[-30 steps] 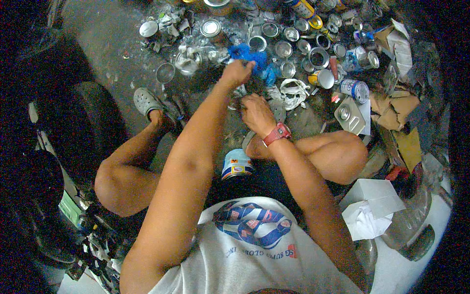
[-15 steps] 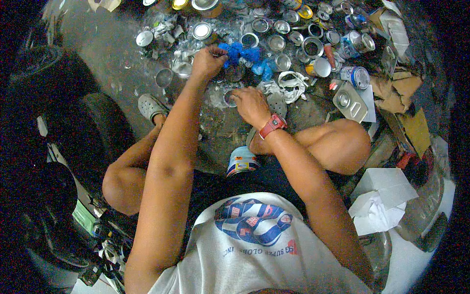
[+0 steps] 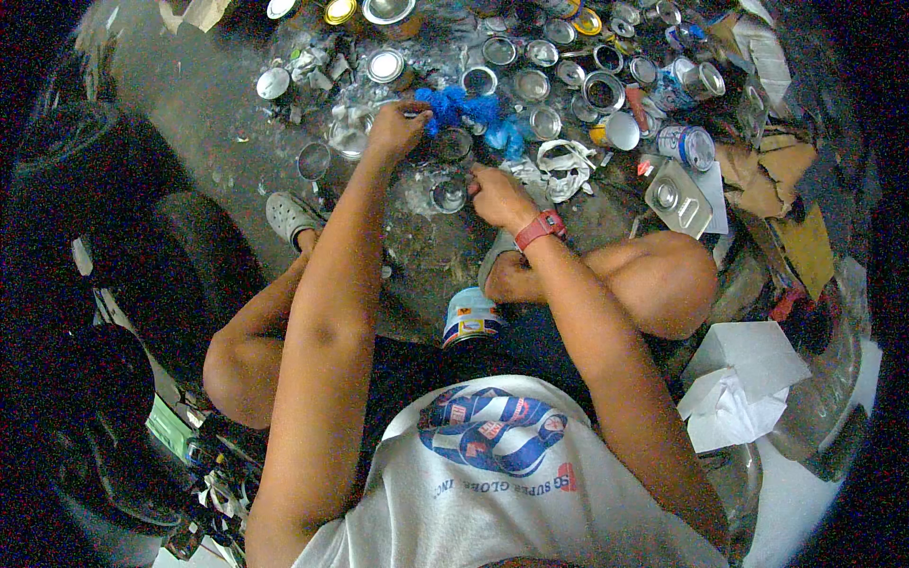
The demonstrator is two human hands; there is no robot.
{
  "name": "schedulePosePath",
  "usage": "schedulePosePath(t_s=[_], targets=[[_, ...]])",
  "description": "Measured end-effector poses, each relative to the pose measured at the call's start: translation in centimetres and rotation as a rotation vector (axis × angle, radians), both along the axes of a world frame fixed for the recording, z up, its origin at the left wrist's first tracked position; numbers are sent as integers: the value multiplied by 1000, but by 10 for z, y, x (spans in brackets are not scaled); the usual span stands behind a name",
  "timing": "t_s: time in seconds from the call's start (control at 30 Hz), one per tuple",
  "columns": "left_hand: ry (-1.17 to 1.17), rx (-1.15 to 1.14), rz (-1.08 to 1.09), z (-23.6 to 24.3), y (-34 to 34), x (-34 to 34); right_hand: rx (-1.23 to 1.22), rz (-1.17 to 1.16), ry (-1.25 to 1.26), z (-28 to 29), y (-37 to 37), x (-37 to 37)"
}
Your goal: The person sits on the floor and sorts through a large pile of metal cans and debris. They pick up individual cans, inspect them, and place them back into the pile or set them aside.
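Note:
My left hand (image 3: 402,129) is closed at the near left edge of crumpled blue material (image 3: 454,109); what its fingertips hold is unclear. My right hand (image 3: 497,195) has curled fingers just right of a small clear round container (image 3: 448,197), apparently apart from it; anything inside the fingers is hidden. A dark round can (image 3: 451,145) lies between the hands, below the blue material. White crumpled cloth or paper (image 3: 563,166) is right of my right hand. A light-blue labelled can (image 3: 472,317) stands between my legs.
Many open cans and lids (image 3: 603,92) crowd the far floor. A rectangular metal tin (image 3: 677,199), torn cardboard (image 3: 767,170) and a white box (image 3: 743,360) are at my right. A large black object, possibly a tyre (image 3: 95,189), is at my left. My legs are bent around the work area.
My left hand has moved left and upward since a second ago. My right hand has shifted right from the small round container it was touching half a second ago, leaving it uncovered.

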State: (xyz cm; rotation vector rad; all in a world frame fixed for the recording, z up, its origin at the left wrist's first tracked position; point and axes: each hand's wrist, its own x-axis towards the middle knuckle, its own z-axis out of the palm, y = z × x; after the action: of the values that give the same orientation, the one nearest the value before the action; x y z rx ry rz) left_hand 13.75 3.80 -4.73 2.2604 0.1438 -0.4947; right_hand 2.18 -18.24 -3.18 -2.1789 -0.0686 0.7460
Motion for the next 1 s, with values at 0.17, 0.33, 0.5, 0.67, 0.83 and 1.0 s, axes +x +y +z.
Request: schedulePosePath(t_s=[0.17, 0.33, 0.5, 0.67, 0.83, 1.0], targets=[[-19, -51, 18, -14, 7, 5, -198, -135, -371, -32, -6, 17], [44, -66, 32, -15, 7, 4, -244, 162, -669, -76, 7, 47], [-60, -10, 91, 0, -2, 2, -300, 161, -411, -96, 27, 63], [-108, 102, 261, 13, -5, 10, -391, 366, -508, -73, 4, 46], [-358, 46, 404, 13, -8, 20, -416, 499, -400, -44, -19, 30], [-365, 25, 393, 38, -1, 46, -357, 416, -565, -57, -36, 4]])
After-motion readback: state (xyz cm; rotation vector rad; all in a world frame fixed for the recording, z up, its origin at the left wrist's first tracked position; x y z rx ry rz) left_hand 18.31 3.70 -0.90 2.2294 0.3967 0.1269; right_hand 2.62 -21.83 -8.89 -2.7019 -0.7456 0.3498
